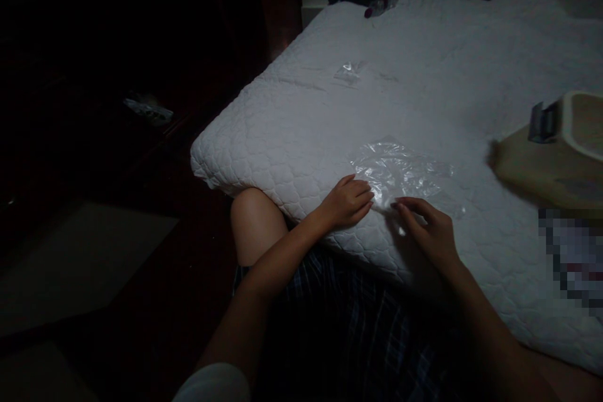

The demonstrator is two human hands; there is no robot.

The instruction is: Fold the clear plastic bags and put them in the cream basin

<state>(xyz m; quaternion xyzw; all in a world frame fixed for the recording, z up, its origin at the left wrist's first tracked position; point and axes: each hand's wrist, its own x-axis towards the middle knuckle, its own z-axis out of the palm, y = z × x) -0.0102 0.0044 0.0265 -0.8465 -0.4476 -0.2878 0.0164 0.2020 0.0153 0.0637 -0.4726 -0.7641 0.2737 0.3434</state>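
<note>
A crumpled clear plastic bag (400, 166) lies spread on the white quilted bed near its front edge. My left hand (347, 202) rests palm down at the bag's near left side, fingers stretched out and touching the plastic. Beside the bag's near edge, my right hand (426, 226) has thumb and index finger pinched together. A small dark spot shows at those fingertips, too small to name. Whether the pinch also catches the plastic, I cannot tell.
A smaller piece of clear plastic (349, 72) lies farther back on the bed (282, 132). To the right is a beige container with a pale rim (527, 151). A clear bottle (382, 7) lies at the far edge. On the dark floor is a plastic packet (148, 110).
</note>
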